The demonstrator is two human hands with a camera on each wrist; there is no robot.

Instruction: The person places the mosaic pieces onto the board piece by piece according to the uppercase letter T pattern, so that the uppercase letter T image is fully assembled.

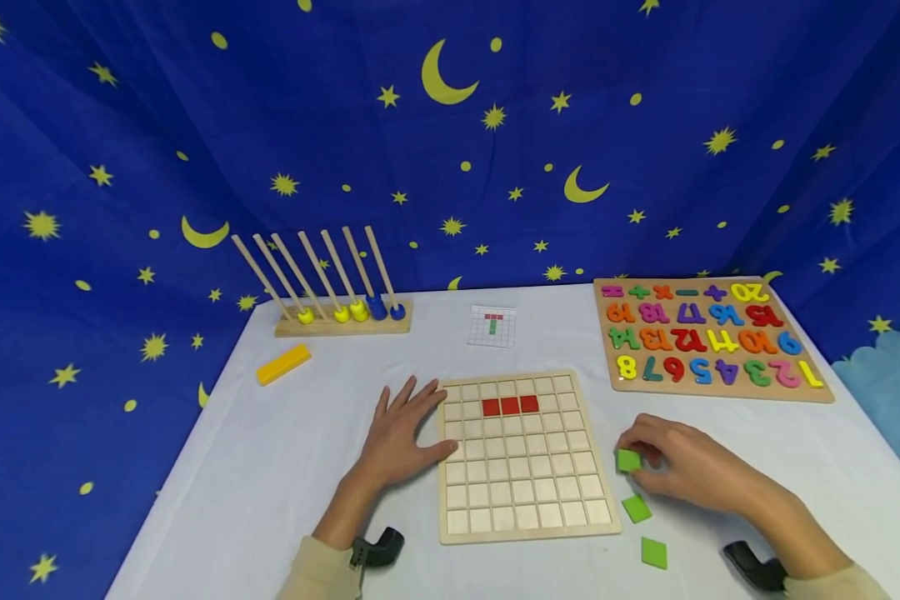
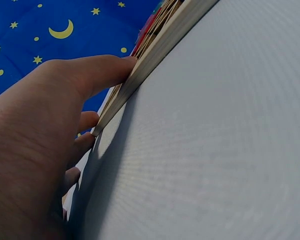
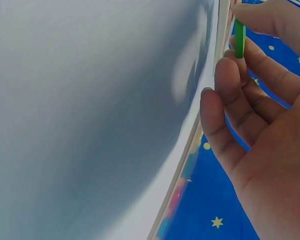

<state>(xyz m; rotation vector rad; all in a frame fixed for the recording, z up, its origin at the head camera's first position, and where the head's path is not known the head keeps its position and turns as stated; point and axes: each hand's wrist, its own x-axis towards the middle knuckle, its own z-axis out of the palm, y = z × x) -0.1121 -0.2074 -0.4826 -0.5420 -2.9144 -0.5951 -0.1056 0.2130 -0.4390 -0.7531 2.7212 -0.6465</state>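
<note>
A wooden grid board lies on the white table, with three red square tiles in a row near its top. My left hand rests on the board's left edge, fingers spread, the thumb lying over the rim. Just off the board's right side, my right hand pinches a green square tile between thumb and fingers. The right wrist view shows that tile edge-on, held above the table. Two more green tiles, one nearer and one farther, lie flat below that hand.
Behind the board lies a small pattern card with red and green squares. A peg abacus with yellow and blue beads stands at back left, near a yellow block. At back right is a number puzzle board. A starry blue curtain hangs behind.
</note>
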